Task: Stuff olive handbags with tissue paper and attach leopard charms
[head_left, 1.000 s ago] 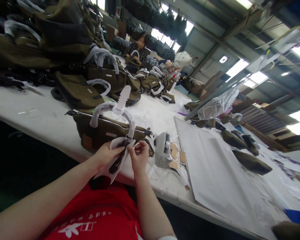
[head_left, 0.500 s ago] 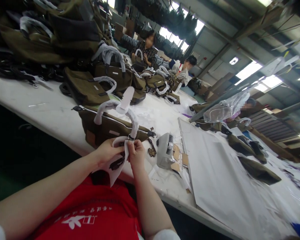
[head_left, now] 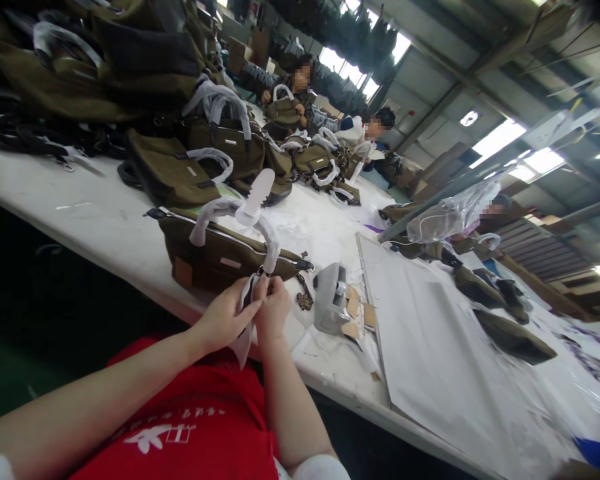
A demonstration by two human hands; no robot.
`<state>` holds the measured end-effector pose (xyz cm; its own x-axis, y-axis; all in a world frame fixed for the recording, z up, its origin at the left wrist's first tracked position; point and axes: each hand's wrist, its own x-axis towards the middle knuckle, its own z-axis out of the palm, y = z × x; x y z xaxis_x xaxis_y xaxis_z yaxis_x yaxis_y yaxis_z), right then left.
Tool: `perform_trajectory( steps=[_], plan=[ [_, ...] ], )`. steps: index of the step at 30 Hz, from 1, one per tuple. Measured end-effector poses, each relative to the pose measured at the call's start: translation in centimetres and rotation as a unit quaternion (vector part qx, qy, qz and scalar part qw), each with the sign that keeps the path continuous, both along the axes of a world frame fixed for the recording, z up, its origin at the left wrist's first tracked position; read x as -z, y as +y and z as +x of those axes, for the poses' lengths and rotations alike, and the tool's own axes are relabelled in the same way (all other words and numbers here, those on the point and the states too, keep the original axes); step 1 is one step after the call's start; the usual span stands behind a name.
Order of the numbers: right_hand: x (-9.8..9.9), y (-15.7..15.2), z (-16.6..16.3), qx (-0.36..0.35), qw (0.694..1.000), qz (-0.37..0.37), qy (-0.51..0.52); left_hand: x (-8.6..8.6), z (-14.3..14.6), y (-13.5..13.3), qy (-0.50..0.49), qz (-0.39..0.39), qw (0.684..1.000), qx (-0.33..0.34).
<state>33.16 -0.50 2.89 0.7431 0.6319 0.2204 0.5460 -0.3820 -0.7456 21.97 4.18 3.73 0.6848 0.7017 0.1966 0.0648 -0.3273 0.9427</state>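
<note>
An olive handbag [head_left: 213,257] with a silver zip stands near the table's front edge. Its arched handle [head_left: 269,233] is wrapped in whitish film, and a pale notched strip [head_left: 257,195] rests across the top. Just below the handle's near end, my left hand [head_left: 230,310] is closed on a sheet of white wrapping paper [head_left: 241,348] that hangs down. My right hand [head_left: 273,303] pinches at the same spot, close to the ring at the handle's base. The dark piece inside the paper is mostly hidden by my fingers.
A grey tape dispenser [head_left: 331,297] with cardboard scraps [head_left: 353,310] stands right of the bag, beside a patterned charm [head_left: 304,299]. More olive bags [head_left: 173,170] crowd the left and back. Black straps [head_left: 35,137] lie far left. White sheeting [head_left: 430,353] covers the right. Several people sit beyond.
My hands have drawn together and folded the white paper around the dark piece, which showed openly before. Farther back, a person has raised a bag by its handle.
</note>
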Motion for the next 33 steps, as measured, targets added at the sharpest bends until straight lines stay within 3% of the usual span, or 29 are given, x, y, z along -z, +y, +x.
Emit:
perform_trajectory(
  steps=[5, 10, 13, 15, 17, 20, 28, 33],
  plan=[
    [0.1, 0.2, 0.1, -0.024, 0.996, 0.059, 0.070, 0.4, 0.1, 0.5, 0.002, -0.009, 1.000, 0.005],
    [-0.2, -0.4, 0.2, -0.083, 0.988, 0.081, 0.103, 0.7, -0.1, 1.8, -0.008, -0.131, 0.991, 0.015],
    [-0.5, -0.7, 0.3, -0.111, 0.986, 0.062, 0.108, 0.2, -0.5, 2.4, 0.021, -0.150, 0.987, 0.052],
    [-0.8, -0.7, 0.3, -0.109, 0.986, 0.048, 0.115, -0.3, -0.6, 2.7, 0.061, -0.100, 0.990, 0.074],
    [-0.9, -0.5, 0.2, -0.100, 0.986, 0.047, 0.126, -0.6, -0.4, 2.9, 0.126, 0.004, 0.988, 0.085],
    [-0.8, -0.3, -0.1, -0.090, 0.985, 0.059, 0.134, -1.1, 0.0, 3.0, 0.217, 0.138, 0.963, 0.082],
    [-0.1, -0.3, 0.2, -0.094, 0.975, 0.076, 0.188, -3.9, 0.6, 1.4, 0.366, 0.305, 0.872, 0.114],
    [0.3, -0.4, 0.3, -0.096, 0.979, 0.052, 0.173, -5.5, 1.2, 0.5, 0.412, 0.330, 0.844, 0.095]
  ],
)
